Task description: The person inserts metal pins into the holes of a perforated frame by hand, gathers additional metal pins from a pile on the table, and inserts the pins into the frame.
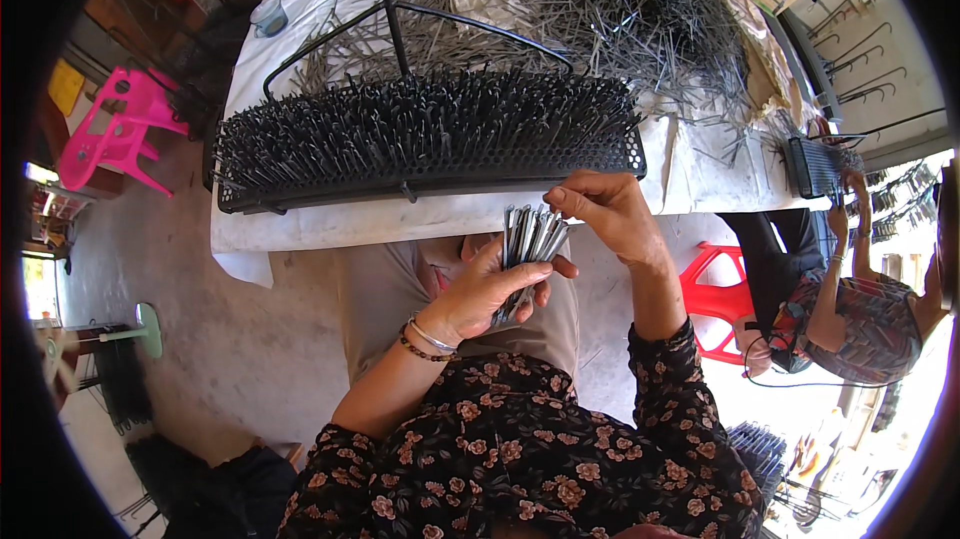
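In my left hand (472,297) is a bundle of thin silvery metal pins (522,237), held upright in front of my lap with the fingers wrapped round it; small loops show at some upper ends. My right hand (618,221) is closed in a pinch at the top right of the bundle. Whatever lies between its thumb and forefinger is too small to make out. Just beyond both hands, a long black perforated rack (385,201) sits at the table's near edge. Dense rows of dark pins (420,124) stand up in it.
A large heap of loose dark pins (640,14) covers the far part of the white-covered table (290,234). The rack's black wire handle (390,14) rises above it. A co-worker (850,319) works at a small black rack (820,164) at right. Red (715,289) and pink (120,134) plastic stools stand nearby.
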`<state>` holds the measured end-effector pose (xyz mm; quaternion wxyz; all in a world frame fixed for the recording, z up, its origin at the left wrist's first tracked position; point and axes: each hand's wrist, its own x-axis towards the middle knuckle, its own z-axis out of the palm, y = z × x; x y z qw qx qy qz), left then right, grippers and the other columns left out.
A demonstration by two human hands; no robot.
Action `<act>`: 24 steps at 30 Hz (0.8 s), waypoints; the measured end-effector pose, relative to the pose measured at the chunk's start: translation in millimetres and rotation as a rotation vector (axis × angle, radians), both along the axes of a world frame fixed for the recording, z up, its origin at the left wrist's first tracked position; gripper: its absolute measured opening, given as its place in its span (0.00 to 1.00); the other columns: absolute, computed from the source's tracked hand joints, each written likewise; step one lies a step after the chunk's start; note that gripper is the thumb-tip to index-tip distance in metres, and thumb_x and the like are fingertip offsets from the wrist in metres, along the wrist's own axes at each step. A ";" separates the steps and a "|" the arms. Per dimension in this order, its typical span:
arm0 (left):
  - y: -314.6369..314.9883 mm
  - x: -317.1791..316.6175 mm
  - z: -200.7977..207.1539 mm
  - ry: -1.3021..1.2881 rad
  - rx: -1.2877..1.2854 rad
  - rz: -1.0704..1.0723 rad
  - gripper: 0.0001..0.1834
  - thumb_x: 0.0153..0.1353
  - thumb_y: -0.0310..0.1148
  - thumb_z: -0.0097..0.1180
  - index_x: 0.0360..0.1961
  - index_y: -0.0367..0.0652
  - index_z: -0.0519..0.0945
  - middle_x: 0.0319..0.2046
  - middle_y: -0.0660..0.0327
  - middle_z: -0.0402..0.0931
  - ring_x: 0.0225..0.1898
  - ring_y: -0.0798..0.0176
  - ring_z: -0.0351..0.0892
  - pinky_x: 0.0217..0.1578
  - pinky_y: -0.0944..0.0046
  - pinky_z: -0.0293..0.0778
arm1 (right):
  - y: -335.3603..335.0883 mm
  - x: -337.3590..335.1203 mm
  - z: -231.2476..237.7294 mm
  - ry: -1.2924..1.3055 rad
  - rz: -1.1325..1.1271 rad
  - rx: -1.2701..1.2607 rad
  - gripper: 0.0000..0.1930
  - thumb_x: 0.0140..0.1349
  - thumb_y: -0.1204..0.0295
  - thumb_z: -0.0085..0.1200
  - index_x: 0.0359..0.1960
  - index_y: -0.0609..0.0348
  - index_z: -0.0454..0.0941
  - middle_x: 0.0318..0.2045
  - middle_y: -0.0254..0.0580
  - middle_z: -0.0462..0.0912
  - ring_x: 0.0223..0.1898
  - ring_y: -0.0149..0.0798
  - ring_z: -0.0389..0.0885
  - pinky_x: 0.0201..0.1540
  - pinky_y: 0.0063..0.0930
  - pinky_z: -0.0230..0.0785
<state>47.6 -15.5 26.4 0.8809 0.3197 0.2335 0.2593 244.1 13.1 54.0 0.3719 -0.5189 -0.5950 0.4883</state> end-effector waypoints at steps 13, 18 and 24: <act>-3.0 2.8 -11.5 0.011 -0.045 0.004 0.15 0.65 0.30 0.45 0.52 0.37 0.68 0.41 0.53 0.76 0.27 0.74 0.71 0.19 0.76 0.68 | 39.3 47.1 0.2 -0.080 -0.641 0.491 0.10 0.62 0.72 0.53 0.37 0.69 0.79 0.25 0.38 0.81 0.25 0.24 0.76 0.30 0.17 0.68; -2.9 2.7 -11.5 0.025 -0.062 0.017 0.18 0.65 0.30 0.46 0.54 0.35 0.67 0.41 0.52 0.75 0.27 0.74 0.70 0.20 0.77 0.67 | 42.1 42.8 -4.4 -0.265 -0.648 0.567 0.08 0.60 0.73 0.55 0.35 0.67 0.79 0.24 0.39 0.82 0.23 0.25 0.77 0.27 0.18 0.68; -2.5 2.2 -16.2 0.038 -0.051 0.014 0.16 0.64 0.29 0.47 0.51 0.36 0.69 0.41 0.54 0.75 0.29 0.75 0.69 0.20 0.78 0.66 | 33.6 37.7 -4.5 -0.366 -0.588 0.605 0.06 0.59 0.75 0.55 0.34 0.67 0.79 0.24 0.41 0.81 0.23 0.27 0.77 0.25 0.20 0.68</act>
